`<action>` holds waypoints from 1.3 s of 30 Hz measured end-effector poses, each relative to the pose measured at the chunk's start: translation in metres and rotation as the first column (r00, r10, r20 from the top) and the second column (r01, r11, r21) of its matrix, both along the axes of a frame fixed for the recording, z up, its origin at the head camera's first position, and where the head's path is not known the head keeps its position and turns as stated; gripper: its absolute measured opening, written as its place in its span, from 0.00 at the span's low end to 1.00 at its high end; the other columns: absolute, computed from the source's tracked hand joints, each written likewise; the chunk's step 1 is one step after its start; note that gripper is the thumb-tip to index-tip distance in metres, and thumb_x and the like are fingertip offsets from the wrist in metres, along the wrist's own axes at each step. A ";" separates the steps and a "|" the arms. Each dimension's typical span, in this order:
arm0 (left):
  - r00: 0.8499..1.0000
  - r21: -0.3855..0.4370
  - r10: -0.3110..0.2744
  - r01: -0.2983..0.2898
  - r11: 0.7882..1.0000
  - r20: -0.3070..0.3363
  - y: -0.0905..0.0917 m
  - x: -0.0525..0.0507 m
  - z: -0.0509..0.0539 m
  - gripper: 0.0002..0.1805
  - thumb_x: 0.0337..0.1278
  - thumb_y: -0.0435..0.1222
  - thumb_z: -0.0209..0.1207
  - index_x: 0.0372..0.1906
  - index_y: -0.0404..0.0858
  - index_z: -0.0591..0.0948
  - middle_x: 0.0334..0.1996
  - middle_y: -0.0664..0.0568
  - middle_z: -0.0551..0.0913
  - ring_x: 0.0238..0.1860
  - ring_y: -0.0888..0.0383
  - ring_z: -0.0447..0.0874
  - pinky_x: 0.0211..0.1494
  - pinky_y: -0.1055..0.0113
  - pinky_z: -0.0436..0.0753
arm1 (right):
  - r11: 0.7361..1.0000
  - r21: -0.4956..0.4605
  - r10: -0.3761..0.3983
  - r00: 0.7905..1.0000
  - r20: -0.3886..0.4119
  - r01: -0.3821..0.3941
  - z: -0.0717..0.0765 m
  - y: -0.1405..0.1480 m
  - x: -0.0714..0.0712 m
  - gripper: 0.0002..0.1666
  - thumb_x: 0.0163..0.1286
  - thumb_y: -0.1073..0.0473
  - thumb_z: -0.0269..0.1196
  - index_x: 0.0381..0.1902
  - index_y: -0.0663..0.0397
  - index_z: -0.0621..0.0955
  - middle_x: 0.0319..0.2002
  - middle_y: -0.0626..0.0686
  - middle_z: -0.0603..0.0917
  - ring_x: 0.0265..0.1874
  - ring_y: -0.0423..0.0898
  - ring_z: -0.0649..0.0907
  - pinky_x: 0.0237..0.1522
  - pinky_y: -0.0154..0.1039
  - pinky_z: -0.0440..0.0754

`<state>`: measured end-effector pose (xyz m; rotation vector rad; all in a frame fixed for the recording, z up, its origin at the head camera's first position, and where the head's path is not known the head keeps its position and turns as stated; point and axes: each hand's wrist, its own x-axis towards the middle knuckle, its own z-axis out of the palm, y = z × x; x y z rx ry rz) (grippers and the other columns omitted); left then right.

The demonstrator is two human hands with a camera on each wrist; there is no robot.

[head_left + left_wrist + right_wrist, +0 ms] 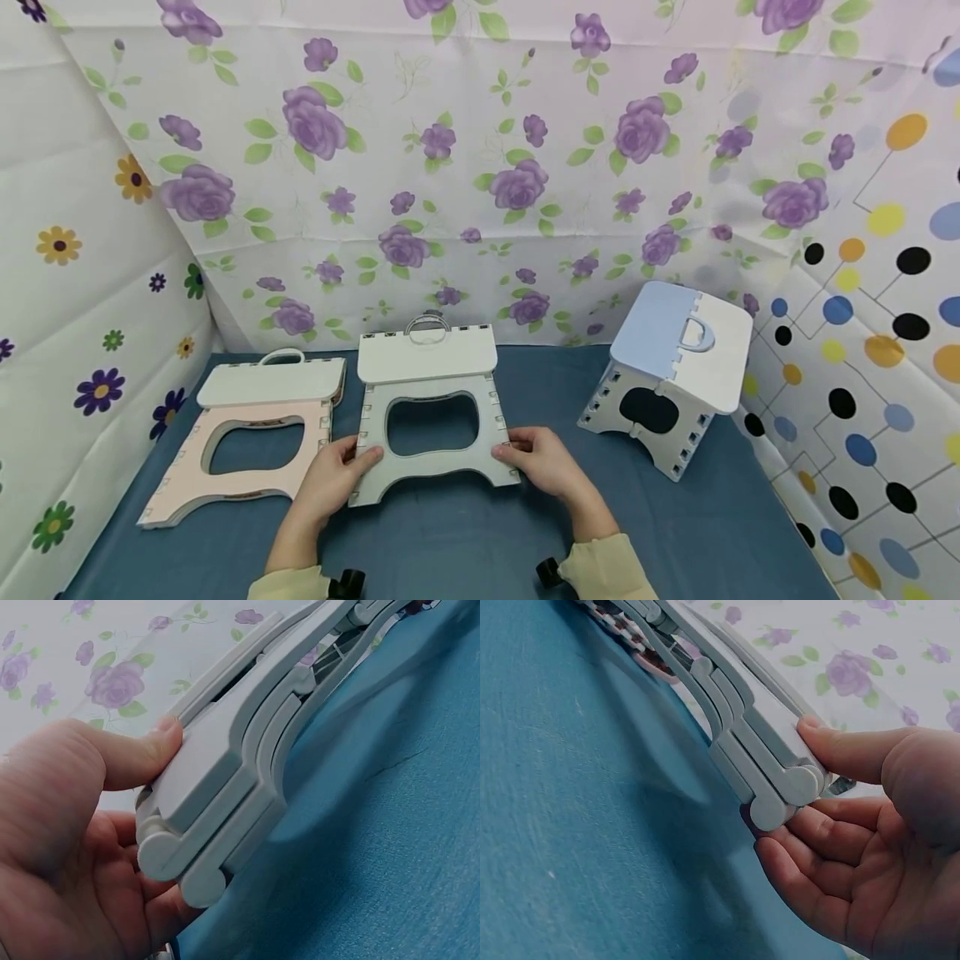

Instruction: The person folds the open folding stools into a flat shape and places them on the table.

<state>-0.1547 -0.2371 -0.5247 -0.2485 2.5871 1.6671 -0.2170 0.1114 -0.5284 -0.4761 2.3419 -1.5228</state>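
A folded stool (427, 367) with a white top, pale grey-green legs and a wire-like handle is in the middle of the head view. My left hand (335, 481) grips its lower left corner, thumb on the front face. The lower right corner is held by my right hand (546, 461) in the same way. In the left wrist view the left hand (82, 817) has its thumb above the stacked leg panels (210, 772) and fingers beneath. The right wrist view shows the right hand (885, 832) pinching the folded legs (772, 750), which are slightly above the cloth.
A folded pink and white stool (262, 383) lies at the left, close to my left hand. At the right stands an unfolded stool (652, 325) with a blue and white top. Blue cloth (450, 550) covers the table; a flowered curtain (465, 167) hangs behind.
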 end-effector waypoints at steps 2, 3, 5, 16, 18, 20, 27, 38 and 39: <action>1.000 0.004 0.006 -0.006 1.000 0.014 -0.001 0.000 0.000 0.27 0.78 0.45 0.64 0.63 0.24 0.81 0.44 0.45 0.87 0.40 0.54 0.83 0.42 0.60 0.82 | 1.000 0.001 -0.004 1.000 0.010 0.004 -0.001 -0.002 0.000 0.28 0.79 0.47 0.68 0.63 0.64 0.85 0.47 0.52 0.90 0.42 0.45 0.88 0.43 0.42 0.87; 1.000 -0.001 0.011 -0.010 1.000 0.019 -0.001 0.000 0.000 0.28 0.78 0.46 0.64 0.63 0.24 0.80 0.44 0.44 0.87 0.40 0.54 0.84 0.42 0.60 0.82 | 1.000 0.002 -0.008 1.000 0.014 0.007 -0.001 -0.003 0.000 0.29 0.79 0.46 0.68 0.64 0.65 0.84 0.48 0.52 0.90 0.43 0.45 0.88 0.44 0.42 0.87; 1.000 -0.016 0.017 -0.017 1.000 0.026 -0.002 -0.001 0.000 0.30 0.78 0.47 0.63 0.65 0.23 0.79 0.45 0.44 0.87 0.40 0.54 0.84 0.41 0.60 0.83 | 1.000 0.010 -0.015 1.000 0.015 0.014 -0.001 -0.005 0.000 0.31 0.80 0.45 0.67 0.65 0.65 0.83 0.49 0.53 0.90 0.44 0.46 0.87 0.46 0.44 0.87; 0.998 -0.068 0.035 -0.032 0.997 0.046 -0.008 0.001 -0.001 0.30 0.78 0.48 0.63 0.63 0.23 0.81 0.40 0.45 0.86 0.36 0.54 0.82 0.38 0.60 0.80 | 0.999 0.009 -0.036 0.999 0.038 0.036 -0.003 -0.013 0.006 0.32 0.81 0.45 0.65 0.67 0.68 0.82 0.54 0.57 0.88 0.53 0.52 0.87 0.55 0.54 0.85; 0.998 -0.074 0.033 -0.029 0.997 0.053 -0.009 0.001 -0.001 0.29 0.78 0.48 0.62 0.62 0.23 0.81 0.40 0.45 0.86 0.35 0.54 0.81 0.37 0.60 0.80 | 0.999 0.011 -0.034 0.999 0.040 0.034 -0.003 -0.014 0.006 0.32 0.81 0.45 0.65 0.67 0.68 0.81 0.55 0.57 0.88 0.53 0.52 0.86 0.55 0.54 0.85; 0.998 -0.093 0.031 -0.026 0.995 0.059 -0.011 0.002 -0.001 0.30 0.78 0.48 0.62 0.62 0.23 0.81 0.39 0.46 0.85 0.35 0.54 0.80 0.37 0.60 0.79 | 0.999 0.016 -0.032 0.999 0.042 0.031 -0.002 -0.015 0.007 0.32 0.81 0.45 0.65 0.67 0.68 0.81 0.55 0.57 0.88 0.53 0.52 0.86 0.55 0.55 0.85; 0.995 -0.166 0.017 -0.001 0.986 0.097 -0.013 0.002 0.001 0.32 0.78 0.52 0.61 0.62 0.24 0.82 0.42 0.43 0.86 0.37 0.52 0.81 0.39 0.57 0.79 | 0.999 0.038 -0.029 0.997 0.067 0.026 -0.004 -0.015 0.008 0.34 0.81 0.43 0.65 0.67 0.68 0.82 0.57 0.58 0.87 0.55 0.54 0.85 0.57 0.57 0.84; 0.997 -0.292 -0.024 0.045 0.955 0.076 -0.013 0.005 0.004 0.24 0.76 0.52 0.63 0.41 0.31 0.84 0.26 0.46 0.76 0.27 0.51 0.76 0.33 0.57 0.74 | 0.998 0.070 -0.006 0.995 0.097 0.000 -0.008 -0.014 0.006 0.36 0.79 0.42 0.67 0.69 0.67 0.80 0.59 0.59 0.86 0.57 0.55 0.85 0.57 0.57 0.84; 0.998 -0.311 -0.033 0.050 0.949 0.061 -0.013 0.005 0.005 0.26 0.76 0.52 0.63 0.45 0.29 0.85 0.29 0.42 0.80 0.30 0.48 0.80 0.35 0.55 0.78 | 0.998 0.065 0.014 0.995 0.098 -0.021 -0.009 -0.014 0.005 0.37 0.78 0.43 0.68 0.70 0.67 0.79 0.58 0.59 0.86 0.55 0.55 0.85 0.55 0.56 0.84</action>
